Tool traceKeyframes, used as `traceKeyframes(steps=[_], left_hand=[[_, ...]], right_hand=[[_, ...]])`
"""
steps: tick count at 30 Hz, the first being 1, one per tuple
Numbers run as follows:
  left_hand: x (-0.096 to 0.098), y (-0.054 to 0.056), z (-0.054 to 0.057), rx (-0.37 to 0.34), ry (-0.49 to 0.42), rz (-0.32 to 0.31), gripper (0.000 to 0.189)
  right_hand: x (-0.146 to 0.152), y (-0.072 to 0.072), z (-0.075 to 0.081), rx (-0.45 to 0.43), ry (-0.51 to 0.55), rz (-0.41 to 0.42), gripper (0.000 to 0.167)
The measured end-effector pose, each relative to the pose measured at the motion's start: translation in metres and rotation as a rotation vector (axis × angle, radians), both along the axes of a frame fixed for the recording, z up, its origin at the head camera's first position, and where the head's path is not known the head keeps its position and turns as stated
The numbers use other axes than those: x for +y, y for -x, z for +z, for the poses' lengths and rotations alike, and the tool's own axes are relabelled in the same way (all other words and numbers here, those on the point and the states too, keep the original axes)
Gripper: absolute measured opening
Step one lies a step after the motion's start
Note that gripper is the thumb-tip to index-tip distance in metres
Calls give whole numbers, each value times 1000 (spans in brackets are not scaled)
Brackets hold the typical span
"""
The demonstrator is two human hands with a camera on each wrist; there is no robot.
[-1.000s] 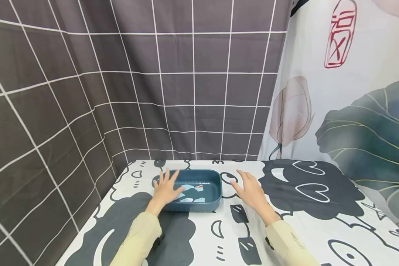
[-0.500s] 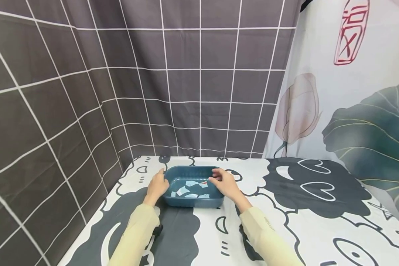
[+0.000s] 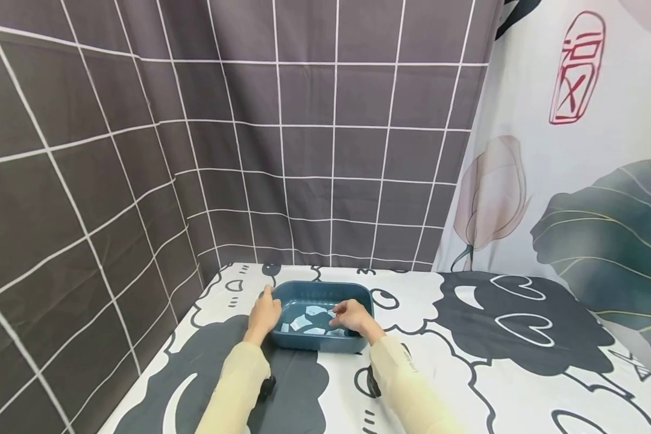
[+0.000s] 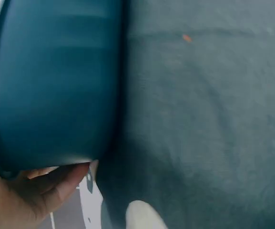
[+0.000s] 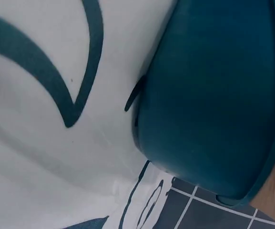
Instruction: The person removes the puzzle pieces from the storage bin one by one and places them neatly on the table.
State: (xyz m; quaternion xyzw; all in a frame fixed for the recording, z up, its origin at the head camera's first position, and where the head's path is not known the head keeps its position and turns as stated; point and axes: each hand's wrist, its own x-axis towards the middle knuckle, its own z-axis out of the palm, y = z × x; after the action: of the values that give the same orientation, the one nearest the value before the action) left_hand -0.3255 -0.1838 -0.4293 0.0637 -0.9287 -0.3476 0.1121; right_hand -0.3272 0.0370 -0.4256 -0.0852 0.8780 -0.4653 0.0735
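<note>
A dark teal rectangular plastic tub (image 3: 321,343) stands on the patterned cloth in the head view. Several flat, pale blue and white paper-like scraps (image 3: 316,310) lie on its floor. My left hand (image 3: 264,313) holds the tub's left end at the rim; in the left wrist view the fingers (image 4: 61,188) lie against its outer wall. Over the right rim, my right hand (image 3: 354,316) reaches inside, fingertips bent down close to the scraps. Whether they pinch one is hidden. The right wrist view mostly shows the tub's outer wall (image 5: 208,105), with a sliver of hand beyond the rim.
A black and white cartoon cloth (image 3: 412,374) covers the table. Dark grey grid curtains (image 3: 304,150) hang behind and at the left. A pale floral curtain (image 3: 521,241) hangs at the right. A small orange speck (image 4: 187,38) lies on the cloth.
My left hand has come from above the tub to its left end and holds it. The right hand has moved left from beside the tub, over the rim and down inside.
</note>
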Motion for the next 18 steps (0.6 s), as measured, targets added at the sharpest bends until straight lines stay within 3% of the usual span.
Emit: traceKeyframes(steps=[5,10,14,18], left_hand=[[-8,-2,-8,44,-88,0,40],[-3,-2,-11,136,-182,-7,36],[2,-1,-13,179,-197,12,36],[2,0,-11,179,-217,33,37]], right_hand=[[-7,-1,-3,15,-90,-12,28],[-4,-3,-4,43,-217,-13,20],[-2,-3,-5,59,-264,10,16],[-4,-2,-3,75,-287,28,13]])
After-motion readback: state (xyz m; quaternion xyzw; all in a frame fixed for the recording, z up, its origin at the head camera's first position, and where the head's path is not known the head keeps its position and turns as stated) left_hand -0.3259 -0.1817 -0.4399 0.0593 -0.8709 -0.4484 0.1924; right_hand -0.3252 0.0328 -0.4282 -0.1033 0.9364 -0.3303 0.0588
